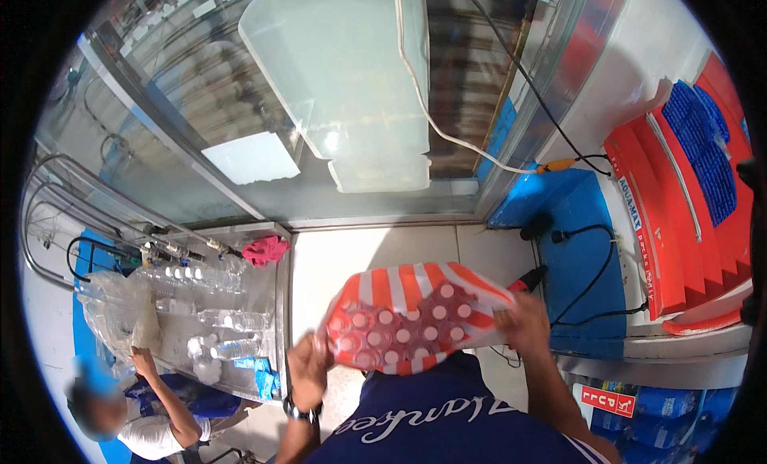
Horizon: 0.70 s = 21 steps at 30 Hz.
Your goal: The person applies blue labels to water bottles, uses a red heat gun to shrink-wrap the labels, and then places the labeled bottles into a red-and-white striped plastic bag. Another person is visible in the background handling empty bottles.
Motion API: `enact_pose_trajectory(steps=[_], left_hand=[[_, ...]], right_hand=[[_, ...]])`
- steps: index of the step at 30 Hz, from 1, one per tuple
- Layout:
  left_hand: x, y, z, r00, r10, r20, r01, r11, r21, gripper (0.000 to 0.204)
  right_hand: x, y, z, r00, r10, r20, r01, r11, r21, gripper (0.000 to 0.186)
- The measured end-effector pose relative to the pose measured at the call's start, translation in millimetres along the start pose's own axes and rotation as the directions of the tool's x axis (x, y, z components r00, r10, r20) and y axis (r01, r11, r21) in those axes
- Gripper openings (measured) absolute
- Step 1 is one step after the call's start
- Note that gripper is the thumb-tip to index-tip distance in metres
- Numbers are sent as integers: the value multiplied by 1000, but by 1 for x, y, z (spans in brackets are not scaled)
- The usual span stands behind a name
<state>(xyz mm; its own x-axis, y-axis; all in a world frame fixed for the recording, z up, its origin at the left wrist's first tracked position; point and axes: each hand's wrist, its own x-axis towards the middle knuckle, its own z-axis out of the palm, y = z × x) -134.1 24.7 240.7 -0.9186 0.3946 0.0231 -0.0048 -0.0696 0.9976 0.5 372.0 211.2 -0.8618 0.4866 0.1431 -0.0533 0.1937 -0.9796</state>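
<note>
An orange-and-white striped plastic bag hangs in front of my body. Many small bottles with white caps show through its side, packed upright and close together. At the bag's left edge, my left hand is closed on the plastic, with a watch on that wrist. On the opposite side my right hand grips the gathered right corner; its fingers are slightly blurred. The bag is stretched between both hands.
To the left, a metal counter bears clear bottles and a pink cloth. A co-worker there holds a clear bag. Red stacked packs and cables are at right. A glass partition stands ahead.
</note>
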Motion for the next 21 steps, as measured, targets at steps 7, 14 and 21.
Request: enact_pose_trajectory(steps=[7, 14, 21], left_hand=[[88, 11, -6, 990, 131, -55, -129, 991, 32, 32], [-18, -11, -28, 985, -147, -88, 146, 989, -22, 31], [148, -20, 3, 994, 41, -101, -55, 988, -143, 30]], right_hand=[[99, -35, 21, 997, -42, 70, -9, 792, 611, 29], [-23, -16, -16, 937, 341, 72, -322, 770, 550, 30], [110, -11, 25, 992, 114, -60, -85, 929, 361, 26]])
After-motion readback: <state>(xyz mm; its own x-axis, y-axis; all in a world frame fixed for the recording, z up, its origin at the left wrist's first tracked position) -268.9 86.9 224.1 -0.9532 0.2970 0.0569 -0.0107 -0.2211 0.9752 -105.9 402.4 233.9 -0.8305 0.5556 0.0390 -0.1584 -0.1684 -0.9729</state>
